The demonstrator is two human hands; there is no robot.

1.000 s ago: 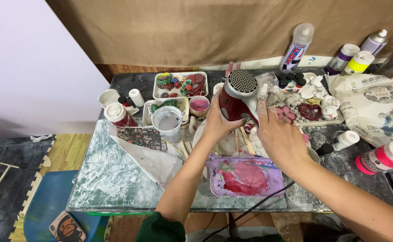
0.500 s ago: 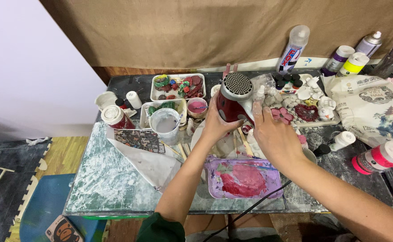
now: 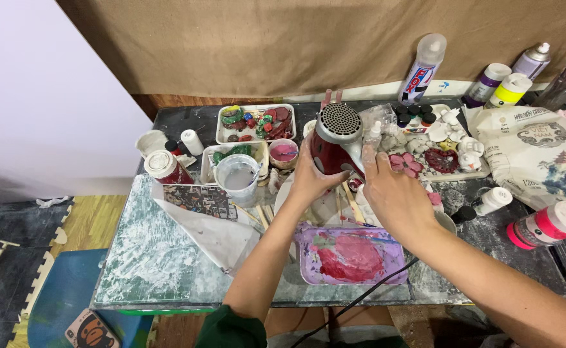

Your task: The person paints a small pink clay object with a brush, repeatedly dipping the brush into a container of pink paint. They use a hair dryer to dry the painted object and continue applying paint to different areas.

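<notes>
A red hair dryer (image 3: 334,145) is held above the purple tray (image 3: 351,254), grille end up, long axis running away from the person. Left hand (image 3: 312,177) is wrapped round its body; right hand (image 3: 392,196) rests alongside, fingers spread. Vs. 0.5 s ago: hardly shifted.

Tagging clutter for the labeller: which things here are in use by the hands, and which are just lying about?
In use:
- red hair dryer with round grey grille, held in the left hand
- right hand, fingers on the dryer's side
- black cord

Lying about:
- purple tray of red paint
- clear plastic cup
- white spray bottle
- white printed sack
</notes>
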